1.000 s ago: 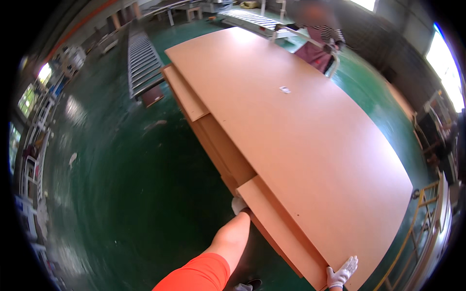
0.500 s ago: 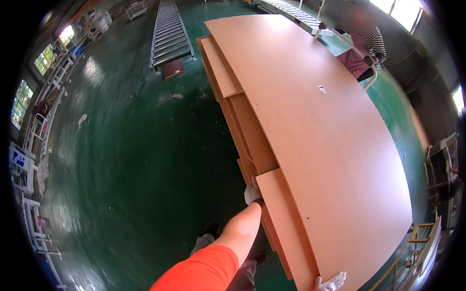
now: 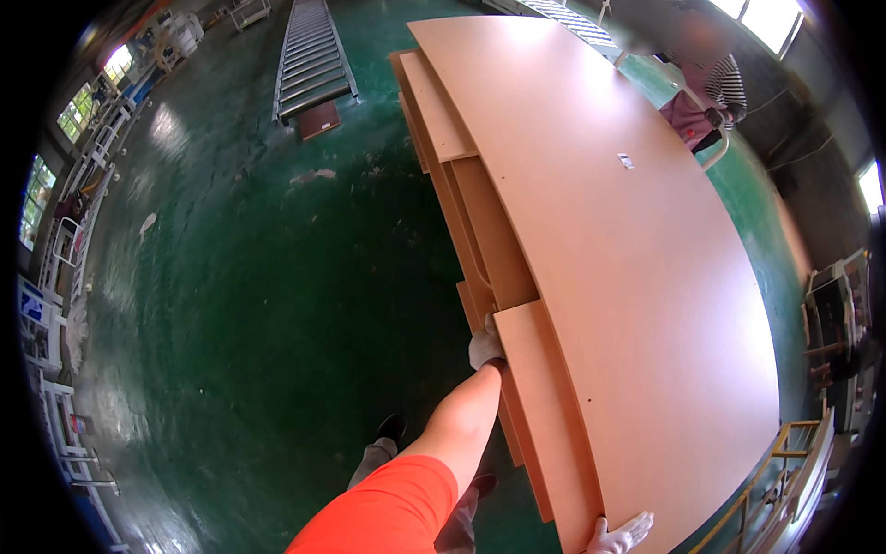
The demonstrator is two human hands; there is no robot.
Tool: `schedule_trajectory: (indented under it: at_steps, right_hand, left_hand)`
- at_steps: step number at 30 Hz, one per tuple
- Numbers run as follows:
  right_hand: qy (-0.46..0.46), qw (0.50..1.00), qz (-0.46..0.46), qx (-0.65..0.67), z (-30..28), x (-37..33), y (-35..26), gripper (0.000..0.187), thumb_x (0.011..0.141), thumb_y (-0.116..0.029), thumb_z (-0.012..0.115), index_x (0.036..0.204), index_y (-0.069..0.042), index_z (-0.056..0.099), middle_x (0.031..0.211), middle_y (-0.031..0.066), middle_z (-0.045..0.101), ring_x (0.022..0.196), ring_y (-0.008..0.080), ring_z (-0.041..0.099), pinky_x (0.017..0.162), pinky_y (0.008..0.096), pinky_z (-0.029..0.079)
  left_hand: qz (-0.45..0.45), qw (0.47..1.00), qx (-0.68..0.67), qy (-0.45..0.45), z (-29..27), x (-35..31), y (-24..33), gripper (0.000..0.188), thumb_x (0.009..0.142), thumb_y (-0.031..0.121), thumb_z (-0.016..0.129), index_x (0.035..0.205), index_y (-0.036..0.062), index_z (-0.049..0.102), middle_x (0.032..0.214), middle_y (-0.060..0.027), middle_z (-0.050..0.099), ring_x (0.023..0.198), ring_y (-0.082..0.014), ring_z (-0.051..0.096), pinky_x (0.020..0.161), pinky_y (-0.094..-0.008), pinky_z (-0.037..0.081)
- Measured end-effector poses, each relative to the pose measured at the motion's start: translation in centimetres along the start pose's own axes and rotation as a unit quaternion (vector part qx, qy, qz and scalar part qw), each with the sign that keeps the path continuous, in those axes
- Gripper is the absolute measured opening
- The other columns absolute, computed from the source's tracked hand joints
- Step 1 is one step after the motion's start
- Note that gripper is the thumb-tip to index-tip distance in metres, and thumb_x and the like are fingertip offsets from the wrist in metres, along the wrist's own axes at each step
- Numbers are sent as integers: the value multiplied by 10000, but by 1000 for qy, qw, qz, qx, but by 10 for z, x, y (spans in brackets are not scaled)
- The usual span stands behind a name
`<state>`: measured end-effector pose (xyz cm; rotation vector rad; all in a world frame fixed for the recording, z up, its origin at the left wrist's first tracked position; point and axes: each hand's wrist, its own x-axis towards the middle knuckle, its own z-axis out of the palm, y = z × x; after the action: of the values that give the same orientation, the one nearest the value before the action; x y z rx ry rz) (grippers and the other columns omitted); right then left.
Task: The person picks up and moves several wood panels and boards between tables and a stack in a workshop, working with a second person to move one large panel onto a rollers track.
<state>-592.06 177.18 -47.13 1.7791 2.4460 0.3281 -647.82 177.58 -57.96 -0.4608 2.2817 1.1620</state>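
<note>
A stack of large light-brown wood-look panels runs away from me on my right, the wide top panel (image 3: 609,249) covering most of it. Narrower boards stick out along its left side. My left hand (image 3: 486,346), in a pale glove, is closed at the left edge of the stack, beside the end of a narrow board (image 3: 544,397); its fingertips are partly hidden. My right hand (image 3: 623,535), also in a pale glove, lies open at the near edge of the top panel, fingers stretched over its surface. A small white label (image 3: 626,161) is on the panel.
Another person (image 3: 706,102) in a striped top stands at the far right, hands at a white tubular handle (image 3: 718,148). A roller conveyor (image 3: 314,60) stands at the far left on the green floor (image 3: 277,305). A yellow frame (image 3: 752,499) stands at the near right.
The stack has shifted right relative to the roller conveyor, widening the gap between them. Both my hands have stayed on it. The person at the far end has moved slightly right.
</note>
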Motion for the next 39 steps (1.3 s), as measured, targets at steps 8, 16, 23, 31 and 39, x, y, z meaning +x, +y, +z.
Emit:
schedule_trajectory:
  at_steps: [8, 16, 23, 31, 39]
  right_hand:
    - [19, 1000, -4, 11, -7, -35, -20, 1084, 842, -655, 616, 1515, 112, 250, 1590, 326, 232, 1499, 463, 154, 1231, 546, 126]
    - [18, 999, 17, 19, -19, -60, -47, 1068, 833, -625, 652, 1505, 113, 274, 1577, 330, 258, 1478, 472, 210, 1217, 557, 172]
    - [37, 999, 35, 7, -16, -75, -76, 1044, 818, -607, 678, 1484, 113, 318, 1549, 329, 312, 1462, 472, 244, 1212, 556, 192]
    - [83, 996, 17, 22, -7, -83, -106, 1050, 773, -607, 716, 1451, 110, 361, 1498, 326, 379, 1426, 479, 299, 1192, 575, 228]
    - [61, 997, 43, -12, -14, -113, -109, 1029, 797, -617, 685, 1448, 117, 376, 1512, 333, 364, 1437, 481, 286, 1199, 577, 213]
  left_hand:
    - [12, 999, -28, -33, -18, 5, -7, 871, 937, 745, 318, 1038, -19, 722, 1039, -278, 700, 1029, -428, 672, 875, -514, 518]
    - [14, 998, -26, -57, -37, 9, -5, 857, 944, 727, 325, 1032, -31, 716, 1061, -281, 698, 1046, -431, 667, 890, -505, 515]
    - [35, 998, -23, -55, -35, 27, 1, 858, 942, 729, 315, 1020, -24, 719, 1048, -284, 696, 1029, -426, 672, 873, -511, 515]
    - [46, 998, -13, -47, -34, 57, -7, 880, 920, 746, 308, 984, -20, 737, 1009, -301, 689, 1009, -439, 671, 862, -516, 512]
    - [67, 996, 5, -60, -21, 58, -17, 910, 924, 769, 300, 958, -29, 736, 1005, -299, 693, 1014, -446, 668, 866, -521, 512]
